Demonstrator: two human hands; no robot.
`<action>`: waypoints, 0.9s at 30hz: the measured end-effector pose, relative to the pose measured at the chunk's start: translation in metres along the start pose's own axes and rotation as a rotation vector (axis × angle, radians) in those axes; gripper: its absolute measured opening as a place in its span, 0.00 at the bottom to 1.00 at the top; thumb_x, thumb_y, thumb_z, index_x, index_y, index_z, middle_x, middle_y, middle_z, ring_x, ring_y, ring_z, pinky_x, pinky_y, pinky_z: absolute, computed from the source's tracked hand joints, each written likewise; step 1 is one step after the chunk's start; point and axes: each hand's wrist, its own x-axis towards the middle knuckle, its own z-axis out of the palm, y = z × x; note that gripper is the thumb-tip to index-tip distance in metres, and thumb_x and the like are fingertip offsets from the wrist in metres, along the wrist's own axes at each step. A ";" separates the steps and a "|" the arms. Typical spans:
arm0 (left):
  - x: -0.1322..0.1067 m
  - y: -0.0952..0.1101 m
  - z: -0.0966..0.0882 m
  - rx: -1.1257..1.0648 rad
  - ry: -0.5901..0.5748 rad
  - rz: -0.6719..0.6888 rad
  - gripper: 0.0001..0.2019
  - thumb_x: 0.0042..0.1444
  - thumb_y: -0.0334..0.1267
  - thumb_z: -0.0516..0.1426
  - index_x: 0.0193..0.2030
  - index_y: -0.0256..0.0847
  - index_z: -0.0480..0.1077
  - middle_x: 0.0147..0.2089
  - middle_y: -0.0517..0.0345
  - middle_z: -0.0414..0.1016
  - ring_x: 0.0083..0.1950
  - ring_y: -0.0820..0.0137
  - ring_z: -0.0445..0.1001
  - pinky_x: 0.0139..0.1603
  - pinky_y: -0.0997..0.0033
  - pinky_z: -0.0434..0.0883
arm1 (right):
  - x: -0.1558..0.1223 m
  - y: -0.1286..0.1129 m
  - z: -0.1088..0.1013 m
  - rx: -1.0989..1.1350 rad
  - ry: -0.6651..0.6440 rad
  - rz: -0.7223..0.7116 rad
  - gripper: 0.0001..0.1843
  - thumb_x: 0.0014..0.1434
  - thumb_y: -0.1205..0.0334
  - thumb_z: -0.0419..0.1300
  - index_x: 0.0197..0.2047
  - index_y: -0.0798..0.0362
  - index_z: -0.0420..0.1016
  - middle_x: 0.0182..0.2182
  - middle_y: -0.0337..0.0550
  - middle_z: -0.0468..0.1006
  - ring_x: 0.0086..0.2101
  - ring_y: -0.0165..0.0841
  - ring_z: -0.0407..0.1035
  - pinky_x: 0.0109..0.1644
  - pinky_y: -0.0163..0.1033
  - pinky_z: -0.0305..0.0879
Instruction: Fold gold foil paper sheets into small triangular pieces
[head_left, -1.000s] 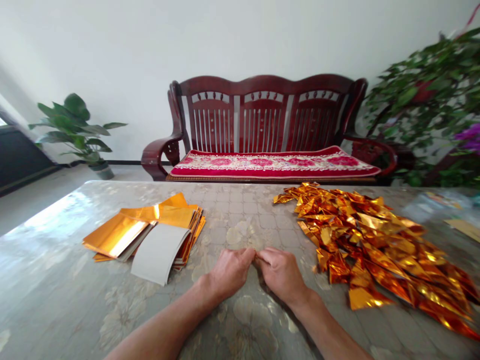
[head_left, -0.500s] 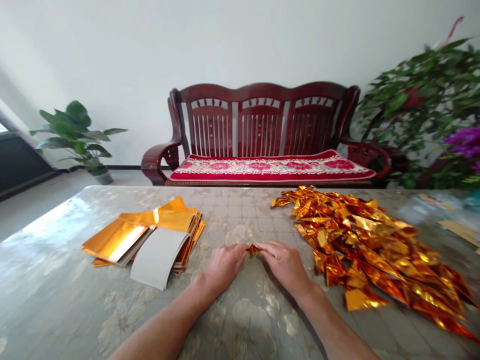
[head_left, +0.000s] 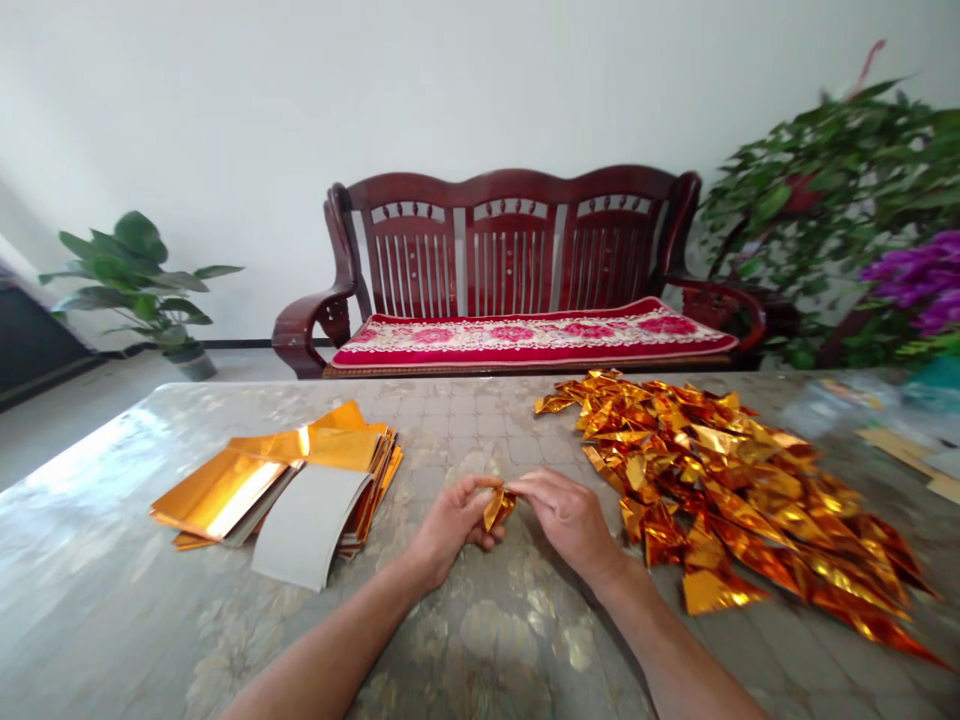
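Left hand (head_left: 448, 528): fingers curled, gripping the small folded foil piece between thumb and fingers.
Right hand (head_left: 571, 522): fingers bunched and pointing towards the left hand, tips at the far edge of the piece; cannot tell whether they pinch it or only touch it.
Folded foil piece (head_left: 498, 511): shiny gold, between the two hands, just above the worktop (head_left: 487, 650).
Foil sheets (head_left: 247, 480): a loose, fanned stack left of the left hand, gold faces mostly up.
Grey sheet (head_left: 311, 525): on the stack's side nearer the left hand, pale face up, slightly curved.
Foil heap (head_left: 705, 470): many folded gold pieces piled right of the right hand, reaching well beyond it.
Clear plastic (head_left: 840, 405): past the heap, far right of the hands.
Wooden bench (head_left: 510, 260): straight ahead of the hands, beyond the worktop, bearing a red floral cover (head_left: 517, 342).
Potted plant (head_left: 139, 265): well beyond the hands, to their left.
Purple flowers (head_left: 919, 280): far right of the hands, beside trailing greenery (head_left: 825, 190).
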 end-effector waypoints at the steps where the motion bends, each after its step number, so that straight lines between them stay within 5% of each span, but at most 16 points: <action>1: 0.000 0.000 0.001 -0.046 -0.007 -0.020 0.27 0.47 0.52 0.67 0.48 0.37 0.69 0.32 0.59 0.76 0.26 0.75 0.74 0.23 0.80 0.67 | 0.000 0.000 0.000 0.000 0.005 -0.006 0.17 0.63 0.73 0.56 0.46 0.44 0.81 0.38 0.38 0.82 0.38 0.31 0.76 0.44 0.34 0.71; 10: 0.001 0.003 -0.002 -0.275 0.050 -0.033 0.28 0.37 0.46 0.74 0.41 0.37 0.68 0.30 0.60 0.77 0.25 0.77 0.72 0.25 0.81 0.71 | 0.005 -0.019 0.004 0.027 0.212 0.041 0.21 0.61 0.75 0.52 0.53 0.48 0.74 0.48 0.45 0.78 0.49 0.34 0.72 0.53 0.40 0.70; 13: 0.001 0.002 0.000 -0.305 0.116 0.025 0.27 0.36 0.46 0.74 0.37 0.38 0.67 0.28 0.64 0.75 0.24 0.80 0.71 0.23 0.83 0.69 | 0.005 -0.028 0.004 0.071 0.295 0.088 0.16 0.59 0.72 0.55 0.49 0.50 0.75 0.46 0.47 0.76 0.47 0.36 0.71 0.43 0.37 0.72; 19: 0.001 -0.001 0.004 -0.246 0.116 0.165 0.24 0.40 0.47 0.73 0.34 0.38 0.66 0.23 0.67 0.70 0.20 0.82 0.65 0.19 0.85 0.63 | 0.005 -0.037 0.008 0.120 0.251 0.189 0.06 0.59 0.67 0.59 0.36 0.50 0.79 0.36 0.43 0.74 0.35 0.32 0.71 0.30 0.33 0.66; 27: 0.004 -0.001 0.002 -0.097 0.118 0.279 0.21 0.43 0.48 0.71 0.37 0.36 0.71 0.23 0.64 0.73 0.23 0.79 0.68 0.24 0.83 0.66 | 0.006 -0.035 0.011 0.179 0.210 0.294 0.05 0.55 0.67 0.63 0.33 0.49 0.80 0.33 0.40 0.74 0.35 0.31 0.70 0.36 0.34 0.66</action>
